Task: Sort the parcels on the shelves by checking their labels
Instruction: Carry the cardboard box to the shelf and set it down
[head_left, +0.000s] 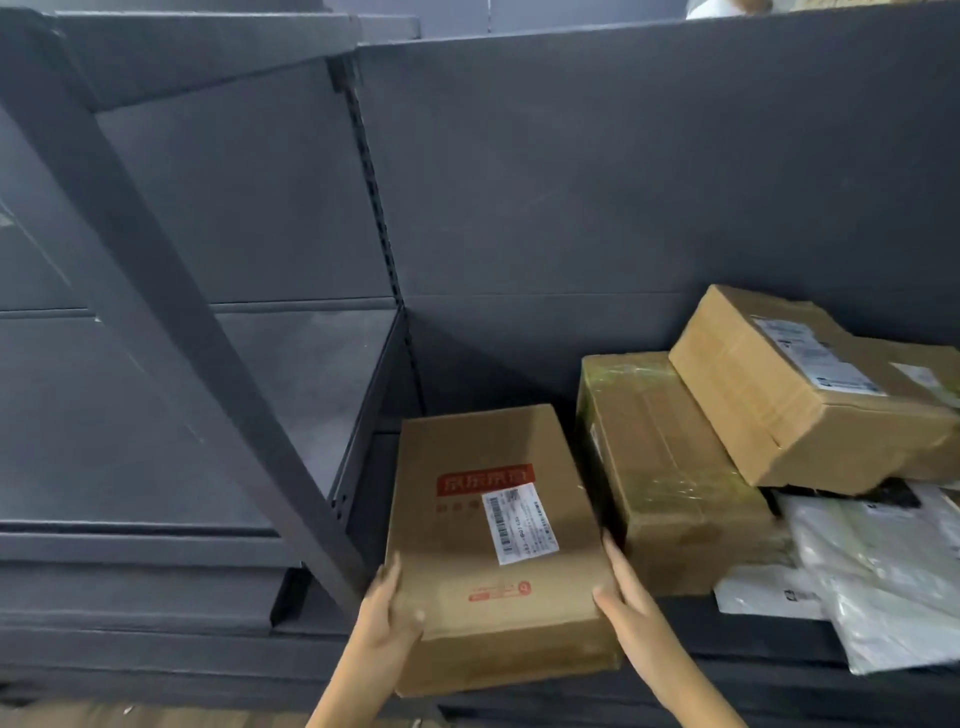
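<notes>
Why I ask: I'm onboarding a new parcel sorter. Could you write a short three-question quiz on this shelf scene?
1. True or false: only the left hand holds the red-logo box.
2. Multiple choice: the white label on that box is A) on its top face, B) on its front face, C) missing.
3. Short answer: what rests tilted, partly on the tape-wrapped box?

Key:
1. False: the right hand holds it too.
2. A.
3. Another cardboard box, label facing up.
</notes>
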